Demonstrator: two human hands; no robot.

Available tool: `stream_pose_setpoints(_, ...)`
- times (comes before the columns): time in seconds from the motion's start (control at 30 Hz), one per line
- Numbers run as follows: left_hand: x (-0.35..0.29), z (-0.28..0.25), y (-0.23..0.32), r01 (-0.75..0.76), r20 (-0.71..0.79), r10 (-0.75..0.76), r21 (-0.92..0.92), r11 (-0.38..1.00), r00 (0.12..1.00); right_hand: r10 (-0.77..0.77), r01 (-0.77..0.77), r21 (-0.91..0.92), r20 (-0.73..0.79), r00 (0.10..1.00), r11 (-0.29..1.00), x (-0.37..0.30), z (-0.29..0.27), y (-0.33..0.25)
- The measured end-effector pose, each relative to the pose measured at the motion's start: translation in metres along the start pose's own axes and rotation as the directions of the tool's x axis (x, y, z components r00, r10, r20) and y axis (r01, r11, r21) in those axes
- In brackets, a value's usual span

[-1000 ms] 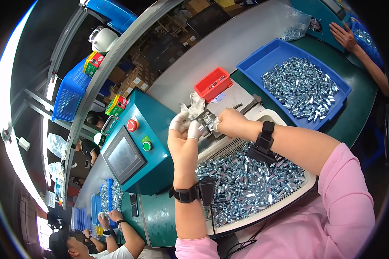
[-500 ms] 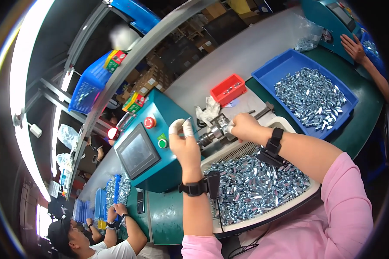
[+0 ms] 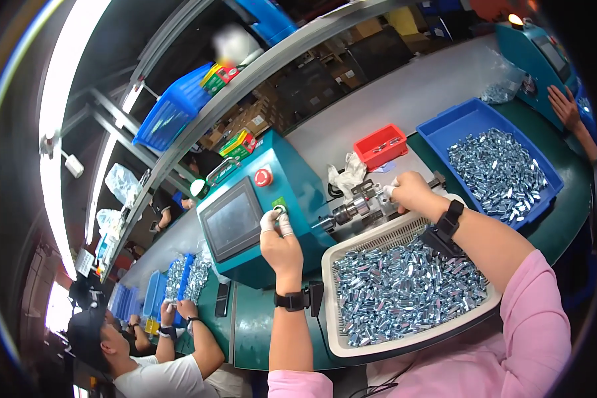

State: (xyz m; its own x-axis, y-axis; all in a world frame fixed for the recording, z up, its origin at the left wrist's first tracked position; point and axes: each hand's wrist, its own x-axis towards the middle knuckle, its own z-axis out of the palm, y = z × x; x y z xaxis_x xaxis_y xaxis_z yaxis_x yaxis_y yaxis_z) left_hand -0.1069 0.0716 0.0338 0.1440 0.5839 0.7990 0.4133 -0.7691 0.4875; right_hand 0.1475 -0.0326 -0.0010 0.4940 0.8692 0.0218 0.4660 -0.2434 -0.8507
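My left hand [image 3: 282,251], with white covers on its fingertips, is at the front of a teal machine [image 3: 288,166]. Its fingers are bent together over the green button [image 3: 280,209]; whether a small piece sits between them is hidden. My right hand [image 3: 414,192] is closed at a metal clamping fixture [image 3: 371,204] beside the machine's chuck [image 3: 341,215]. Its covered fingertips pinch at the fixture's right end, and what they grip is hidden. Below both hands, a cream plastic basket [image 3: 330,292] holds a heap of small shiny metal sleeves [image 3: 404,292].
A blue tray [image 3: 438,123] of similar metal parts stands at right, and a red bin [image 3: 380,146] behind the fixture. White gloves [image 3: 347,176] lie near it. A phone [image 3: 223,300] is on the green bench. Co-workers [image 3: 159,371] work at left; another person's hand [image 3: 564,106] is far right.
My left hand has gone from beside the machine, pinching a small shiny piece, to the green button. My right hand stays at the fixture. A lamp behind the machine turned from red to green.
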Motion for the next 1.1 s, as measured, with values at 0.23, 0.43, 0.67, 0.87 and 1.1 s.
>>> stream_pose_setpoints(0.23, 0.000, -0.001, -0.032, 0.088, 0.010, -0.098, -0.532, 0.842, 0.995, 0.061, -0.035, -0.278, 0.087, 0.994, 0.960, 0.018, 0.002, -0.035)
stream_pose_setpoints(0.43, -0.006, 0.002, -0.025, 0.133, 0.003, -0.151, -0.491, 0.861, 0.989, -0.089, 0.118, -0.709, 0.078, 0.993, 0.695, 0.025, 0.013, -0.051)
stream_pose_setpoints(0.67, -0.007, -0.010, -0.021, 0.137, 0.017, -0.149, -0.514, 0.847, 0.989, -0.340, 0.070, -0.697, -0.257, 0.905, 0.714, 0.016, 0.018, -0.055)
stream_pose_setpoints(0.87, -0.010, -0.007, -0.022, 0.141, 0.007, -0.154, -0.446, 0.884, 0.988, -0.488, 0.174, -0.767, -0.200, 0.849, 0.617, 0.000, 0.032, -0.024)
stream_pose_setpoints(1.1, -0.010, -0.003, -0.021, 0.118, -0.002, -0.129, -0.387, 0.915, 0.992, -0.090, 0.042, -0.691, -0.033, 0.995, 0.722, 0.037, 0.018, -0.029)
